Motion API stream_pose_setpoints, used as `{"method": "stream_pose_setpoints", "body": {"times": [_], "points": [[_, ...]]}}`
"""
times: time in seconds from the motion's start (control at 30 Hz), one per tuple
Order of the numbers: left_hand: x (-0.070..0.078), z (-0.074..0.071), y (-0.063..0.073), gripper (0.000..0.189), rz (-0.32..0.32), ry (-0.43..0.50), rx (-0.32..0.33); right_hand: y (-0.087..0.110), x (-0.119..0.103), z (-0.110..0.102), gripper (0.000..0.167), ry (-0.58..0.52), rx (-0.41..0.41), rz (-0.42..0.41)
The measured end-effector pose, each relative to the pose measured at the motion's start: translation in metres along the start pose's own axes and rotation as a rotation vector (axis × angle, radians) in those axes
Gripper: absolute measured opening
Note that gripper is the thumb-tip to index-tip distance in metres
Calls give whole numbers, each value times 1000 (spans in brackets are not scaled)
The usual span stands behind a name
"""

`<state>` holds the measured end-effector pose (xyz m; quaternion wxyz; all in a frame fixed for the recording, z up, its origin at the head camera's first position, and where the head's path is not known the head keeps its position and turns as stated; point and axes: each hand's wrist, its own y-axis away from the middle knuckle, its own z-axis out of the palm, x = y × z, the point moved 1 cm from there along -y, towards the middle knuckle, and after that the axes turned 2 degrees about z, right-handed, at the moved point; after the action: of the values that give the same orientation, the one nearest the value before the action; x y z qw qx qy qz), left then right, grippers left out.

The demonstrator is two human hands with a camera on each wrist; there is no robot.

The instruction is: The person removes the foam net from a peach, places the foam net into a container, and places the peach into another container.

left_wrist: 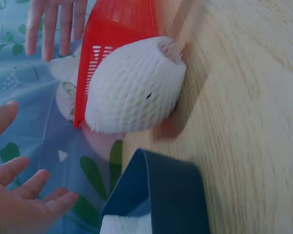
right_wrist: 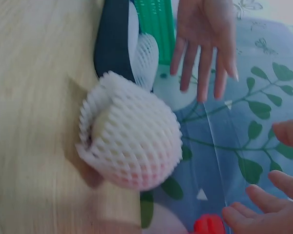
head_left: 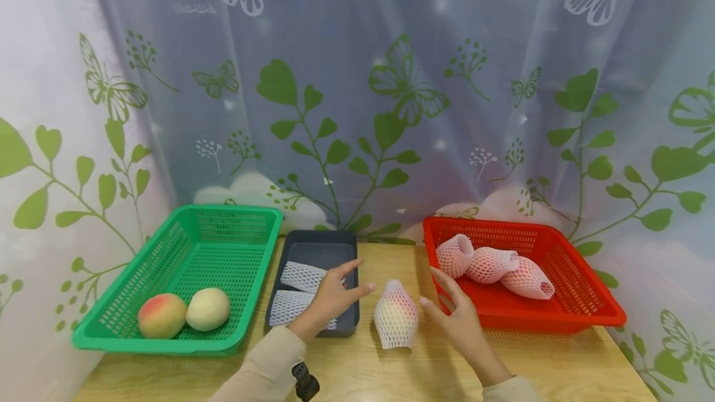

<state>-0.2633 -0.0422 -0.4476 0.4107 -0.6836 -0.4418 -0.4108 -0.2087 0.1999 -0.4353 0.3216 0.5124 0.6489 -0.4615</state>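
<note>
Both hands splayed, fingers straight and spread, holding nothing: left hand (head_left: 329, 298) over the near right corner of the dark tray (head_left: 313, 250), right hand (head_left: 459, 318) just left of the red basket (head_left: 581, 321), each just beside but clear of the net-wrapped peach (head_left: 395, 315) lying on the wooden table (head_left: 558, 365) between them. Head view alone shows two bare fruits (head_left: 184, 312) in the green basket (head_left: 167, 253), foam sleeves (head_left: 301, 276) in the tray and three wrapped fruits (head_left: 494, 267) in the red basket. Right wrist view shows the net's open end with pale fruit inside; left wrist view shows its gathered end against the red basket's corner.
</note>
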Motion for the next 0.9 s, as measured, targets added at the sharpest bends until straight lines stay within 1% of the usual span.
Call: {"method": "stream_pose_setpoints", "body": {"times": [0.03, 0.13, 0.27, 0.33, 0.4, 0.5, 0.6, 0.73, 0.9], "points": [[0, 3, -1, 61, 3, -11, -9, 1, 0, 3, 59, -2, 5, -4], [0, 12, -3, 60, -13, -25, -30, 3, 2, 14, 58, -9, -5, 4], [-3, 25, -5, 60, -51, -10, -46, 7, 10, 27, 59, -8, -25, 58], [-4, 30, -7, 60, -60, 1, -50, 9, 17, 34, 59, 6, -26, 90], [-6, 36, -8, 60, -69, 14, -53, 10, 25, 41, 59, 32, -21, 118], [-8, 44, -9, 58, -86, 18, -58, 12, 35, 51, 60, 83, -3, 130], [-11, 52, -10, 56, -108, 23, -69, 13, 42, 60, 63, 132, 31, 106], [-14, 58, -9, 54, -119, 42, -85, 14, 47, 69, 68, 141, 75, 94], [-16, 60, -7, 49, -115, 63, -91, 13, 49, 76, 70, 114, 91, 125]]}}
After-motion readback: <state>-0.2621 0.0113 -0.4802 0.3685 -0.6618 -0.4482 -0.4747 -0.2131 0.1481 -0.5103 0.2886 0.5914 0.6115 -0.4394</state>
